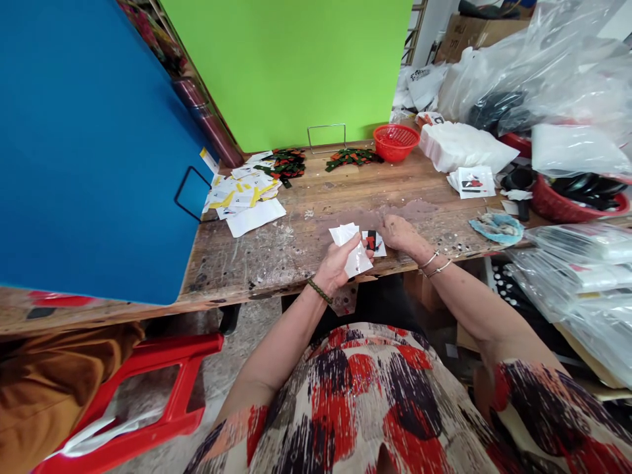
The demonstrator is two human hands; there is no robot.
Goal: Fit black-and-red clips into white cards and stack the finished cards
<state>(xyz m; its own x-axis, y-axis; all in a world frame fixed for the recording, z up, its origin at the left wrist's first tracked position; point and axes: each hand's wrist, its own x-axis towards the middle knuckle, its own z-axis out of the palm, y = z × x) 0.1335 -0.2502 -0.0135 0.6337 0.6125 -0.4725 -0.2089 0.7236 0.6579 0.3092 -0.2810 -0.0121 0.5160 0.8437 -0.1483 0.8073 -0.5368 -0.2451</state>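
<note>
My left hand point(338, 262) is closed on a few small white packets point(356, 253), held over the table's front edge with the thumb on top. Just right of them a white card with black and red pieces point(374, 242) lies at my left fingertips. My right hand point(399, 234) rests low over the table beside that card, its fingers curled together; whatever they may hold is hidden.
Yellow and white cards point(244, 191) lie back left on the wooden table point(316, 197). Dark green and orange pieces point(351, 158) are heaped near a red basket point(395, 145). White sheets point(467, 146), a blue cloth ring point(496, 228) and plastic bags point(582, 148) are on the right.
</note>
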